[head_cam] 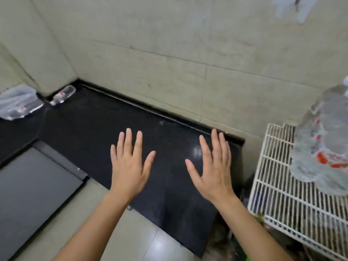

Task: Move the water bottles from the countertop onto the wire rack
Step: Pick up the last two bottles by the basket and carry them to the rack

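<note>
Rack contents: we see clear plastic water bottles (323,147) with red-and-white labels, bundled together, on the white wire rack (282,194) toward its far right part; motion blur hides the count.

Plastic pack: at the far left edge of the desk (113,119) lies a torn clear wrap (17,102) with more bottles inside, red label marks showing through; number unclear.

Loose bottle: one single bottle (63,96) lies on its side in the far left corner of the desk, touching the wall base, cap end pointing toward the wrap, just beside it.

Left hand (130,164): we note it flat, palm down, fingers (138,144) spread wide and straight, holding nothing, over the middle of the desk. We cannot tell whether it touches the surface.

Right hand (212,166): same posture, fingers splayed, empty, over the desk near its right edge, close to the rack but apart from it.

Desk: black polished stone, glossy with a light reflection near the right hand, raised lip along the wall.

Rack: white coated wire, parallel thin bars crossed by thicker ribs, standing just beside the right edge of the desk.

Walls: pale beige tiles (169,44), matte, faint grout lines.

Lower left: grey flat panel (33,185) below the near edge of the desk.
</note>
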### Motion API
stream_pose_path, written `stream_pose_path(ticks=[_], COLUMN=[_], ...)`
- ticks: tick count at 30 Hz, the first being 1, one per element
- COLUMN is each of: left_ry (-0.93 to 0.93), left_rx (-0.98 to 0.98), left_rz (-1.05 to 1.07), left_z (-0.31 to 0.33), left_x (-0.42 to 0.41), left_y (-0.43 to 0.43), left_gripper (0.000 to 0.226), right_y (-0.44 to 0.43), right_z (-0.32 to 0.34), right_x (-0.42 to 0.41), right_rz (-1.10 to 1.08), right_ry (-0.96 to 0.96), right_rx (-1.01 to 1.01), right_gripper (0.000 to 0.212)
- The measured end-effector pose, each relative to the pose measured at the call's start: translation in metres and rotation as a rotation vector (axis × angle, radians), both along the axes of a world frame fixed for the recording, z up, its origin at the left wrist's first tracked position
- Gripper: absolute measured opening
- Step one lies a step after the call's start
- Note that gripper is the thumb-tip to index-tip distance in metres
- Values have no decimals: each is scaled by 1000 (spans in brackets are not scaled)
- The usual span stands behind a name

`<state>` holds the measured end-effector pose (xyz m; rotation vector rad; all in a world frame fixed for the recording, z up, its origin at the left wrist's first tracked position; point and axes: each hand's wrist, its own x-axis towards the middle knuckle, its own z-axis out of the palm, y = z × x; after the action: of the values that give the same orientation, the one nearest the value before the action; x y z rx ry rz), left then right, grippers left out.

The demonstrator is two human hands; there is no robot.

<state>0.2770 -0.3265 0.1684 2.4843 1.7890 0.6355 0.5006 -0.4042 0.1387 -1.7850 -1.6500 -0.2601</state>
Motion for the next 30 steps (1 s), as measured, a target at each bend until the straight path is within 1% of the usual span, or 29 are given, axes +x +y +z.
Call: stream_pose_path(ticks=[4,7,9,13,18,22,26,30], left_ry=[-4,5,14,-44,-75,-78,-34,3], left_rx=[41,47,48,30,9,-20,-29,-55], left_rz=[93,163,228,354,456,509,520,549], left_z=[-1,1,5,8,-4,-20,-34,-30], left_x=[-122,-213,-276,-371,-449,-499,-550,-598], left_y=[24,40,52,73,106,146,219,306], left_gripper=[72,72,72,76,75,73,73,74], right_y=[61,104,133,178,233,286,363,452], right_z=[-4,-5,-1,8,-3,-24,-48,-54], right_x=[-110,-198,-260,-355,-436,-488,-545,-600], right_rz=[88,141,219,357,482,536,573,586], right_ry=[-23,0,6,-11,-27,-36,-9,-15], right_rx=[-56,-92,-104,-119,-143,-183,-163,-206], right_gripper=[74,73,72,69,69,67,66,68])
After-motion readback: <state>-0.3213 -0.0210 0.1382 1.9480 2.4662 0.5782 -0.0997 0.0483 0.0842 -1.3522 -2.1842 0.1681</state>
